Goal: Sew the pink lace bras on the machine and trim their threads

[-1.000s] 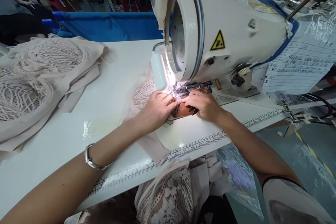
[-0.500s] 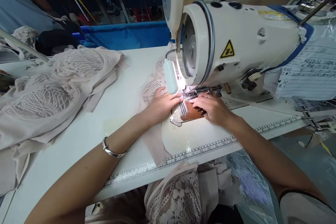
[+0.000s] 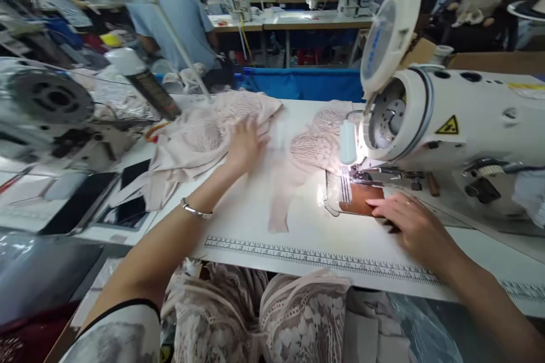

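At a sewing table, the left hand [image 3: 244, 142] lies flat and open on the pile [image 3: 200, 136] of lace pieces, far left of the machine [image 3: 447, 119]. The right hand [image 3: 411, 224] rests open beside the brown plate [image 3: 360, 198] under the needle. A single piece [image 3: 306, 153] lies between them, its long axis running toward the table's front edge, nearer the left hand.

Left hand [image 3: 247, 142] blurred, fingers smear into the lace pile [image 3: 200, 136]. Sewing machine [image 3: 460, 125] cut off at right edge. Needle area [image 3: 353, 173] washed out by lamp glare. Ruler [image 3: 323, 261] numbers too small to read.
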Demonstrator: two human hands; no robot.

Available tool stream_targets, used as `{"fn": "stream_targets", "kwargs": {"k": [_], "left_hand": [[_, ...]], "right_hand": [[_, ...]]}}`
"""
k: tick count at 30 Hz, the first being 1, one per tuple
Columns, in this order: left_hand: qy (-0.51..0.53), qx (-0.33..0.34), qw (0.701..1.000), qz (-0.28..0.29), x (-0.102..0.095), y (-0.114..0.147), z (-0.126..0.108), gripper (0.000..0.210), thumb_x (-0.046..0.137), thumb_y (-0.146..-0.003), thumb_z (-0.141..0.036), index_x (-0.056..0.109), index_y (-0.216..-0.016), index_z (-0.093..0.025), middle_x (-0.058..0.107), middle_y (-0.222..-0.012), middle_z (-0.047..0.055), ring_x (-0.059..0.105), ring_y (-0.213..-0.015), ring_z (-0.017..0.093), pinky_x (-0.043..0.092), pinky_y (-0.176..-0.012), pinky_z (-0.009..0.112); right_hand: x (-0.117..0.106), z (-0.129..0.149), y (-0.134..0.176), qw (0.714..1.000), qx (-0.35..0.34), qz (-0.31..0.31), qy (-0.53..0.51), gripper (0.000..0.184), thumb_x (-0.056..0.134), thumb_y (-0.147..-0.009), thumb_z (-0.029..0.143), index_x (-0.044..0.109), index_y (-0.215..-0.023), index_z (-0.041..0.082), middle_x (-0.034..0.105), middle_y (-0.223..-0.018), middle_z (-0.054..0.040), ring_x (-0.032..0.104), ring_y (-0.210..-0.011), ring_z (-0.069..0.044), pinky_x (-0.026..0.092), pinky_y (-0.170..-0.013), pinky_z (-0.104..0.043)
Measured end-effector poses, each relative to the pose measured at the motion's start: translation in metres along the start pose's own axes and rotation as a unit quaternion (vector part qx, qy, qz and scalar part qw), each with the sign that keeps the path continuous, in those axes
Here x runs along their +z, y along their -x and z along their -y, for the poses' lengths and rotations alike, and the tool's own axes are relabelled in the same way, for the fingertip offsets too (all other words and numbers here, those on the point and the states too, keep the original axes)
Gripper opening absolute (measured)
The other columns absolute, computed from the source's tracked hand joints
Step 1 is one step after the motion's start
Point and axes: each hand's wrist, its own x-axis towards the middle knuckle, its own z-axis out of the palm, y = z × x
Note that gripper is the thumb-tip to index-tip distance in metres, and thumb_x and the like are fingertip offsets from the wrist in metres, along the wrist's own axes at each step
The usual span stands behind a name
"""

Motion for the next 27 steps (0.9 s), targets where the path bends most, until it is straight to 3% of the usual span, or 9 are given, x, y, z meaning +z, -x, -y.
{"fn": "stream_targets", "kwargs": {"k": [2, 4, 8, 13, 17, 19, 21, 25, 27], "left_hand": [[-0.034, -0.045, 0.997, -0.048, -0.026, 0.013, 0.042, 0.039, 0.05, -0.101, -0.044, 0.053, -0.119, -0.009, 0.057, -0.127, 0.023, 0.048, -0.129, 0.044, 0.045, -0.1, 0.064], [-0.044, -0.046, 0.997, -0.038, -0.048, 0.029, 0.071, 0.036, 0.052, -0.098, -0.051, 0.058, -0.095, -0.015, 0.063, -0.105, 0.013, 0.054, -0.12, 0.039, 0.05, -0.096, 0.06], [-0.039, -0.024, 0.999, -0.011, -0.07, 0.04, 0.088, 0.04, 0.062, -0.091, -0.053, 0.055, -0.072, -0.019, 0.062, -0.089, 0.008, 0.062, -0.1, 0.032, 0.056, -0.082, 0.052], [-0.07, -0.061, 0.987, -0.134, -0.095, 0.027, 0.065, 0.021, 0.052, -0.097, -0.038, 0.059, -0.084, -0.022, 0.061, -0.113, 0.015, 0.058, -0.115, 0.037, 0.048, -0.086, 0.06], [-0.078, -0.018, 0.941, -0.329, -0.109, 0.045, 0.015, 0.035, 0.039, -0.101, -0.04, 0.048, -0.072, -0.023, 0.064, -0.106, 0.009, 0.058, -0.117, 0.033, 0.042, -0.098, 0.067], [-0.036, 0.016, 0.932, -0.361, -0.105, 0.059, -0.017, 0.037, 0.033, -0.103, -0.041, 0.05, -0.075, -0.023, 0.065, -0.103, 0.008, 0.056, -0.123, 0.035, 0.041, -0.102, 0.069], [-0.013, 0.035, 0.954, -0.296, -0.097, 0.069, -0.047, 0.036, 0.031, -0.103, -0.037, 0.053, -0.077, -0.024, 0.067, -0.108, 0.006, 0.049, -0.135, 0.036, 0.042, -0.103, 0.07], [0.022, 0.079, 0.972, -0.221, -0.086, 0.063, -0.082, 0.024, 0.036, -0.103, -0.026, 0.061, -0.1, -0.027, 0.065, -0.13, 0.005, 0.045, -0.141, 0.03, 0.042, -0.111, 0.062], [0.022, 0.058, 0.981, -0.186, -0.083, 0.057, -0.085, 0.026, 0.041, -0.103, -0.024, 0.057, -0.124, -0.025, 0.057, -0.142, 0.01, 0.043, -0.142, 0.03, 0.04, -0.112, 0.058]], "right_hand": [[-0.003, 0.004, 0.01, 1.0, 0.003, -0.005, 0.001, 0.043, 0.04, -0.071, -0.004, 0.065, -0.093, 0.023, 0.077, -0.111, -0.0043, 0.068, -0.094, -0.024, 0.051, -0.079, -0.038], [-0.006, 0.008, 0.014, 1.0, 0.0, -0.004, -0.001, 0.046, 0.04, -0.066, -0.004, 0.065, -0.093, 0.023, 0.077, -0.112, -0.003, 0.068, -0.095, -0.024, 0.052, -0.079, -0.038], [-0.007, 0.02, 0.007, 1.0, -0.017, -0.018, -0.014, 0.049, 0.04, -0.064, -0.006, 0.064, -0.095, 0.023, 0.077, -0.113, -0.0028, 0.069, -0.094, -0.024, 0.053, -0.08, -0.038], [-0.009, 0.046, -0.01, 0.997, -0.012, -0.063, -0.051, 0.047, 0.039, -0.072, -0.009, 0.063, -0.097, 0.023, 0.077, -0.109, -0.0043, 0.07, -0.095, -0.023, 0.057, -0.073, -0.035], [-0.021, 0.075, -0.025, 0.968, 0.048, -0.193, -0.151, 0.04, 0.05, -0.085, -0.005, 0.068, -0.098, 0.028, 0.076, -0.108, -0.0023, 0.072, -0.097, -0.021, 0.058, -0.07, -0.031], [-0.031, 0.088, -0.037, 0.94, 0.092, -0.226, -0.24, 0.032, 0.054, -0.092, 0.004, 0.072, -0.091, 0.03, 0.074, -0.112, -0.0036, 0.072, -0.101, -0.023, 0.059, -0.081, -0.036], [-0.042, 0.097, -0.05, 0.917, 0.101, -0.177, -0.343, 0.027, 0.056, -0.097, 0.019, 0.074, -0.081, 0.032, 0.073, -0.11, -0.0048, 0.072, -0.101, -0.025, 0.059, -0.088, -0.041], [-0.058, 0.102, -0.065, 0.859, 0.026, 0.101, -0.501, 0.038, 0.051, -0.101, 0.046, 0.071, -0.073, 0.03, 0.069, -0.074, -0.0032, 0.069, -0.073, -0.02, 0.058, -0.069, -0.033], [-0.059, 0.1, -0.062, 0.835, 0.048, 0.203, -0.51, 0.041, 0.046, -0.103, 0.047, 0.071, -0.076, 0.027, 0.068, -0.075, -0.0031, 0.067, -0.072, -0.019, 0.057, -0.07, -0.031]]}}
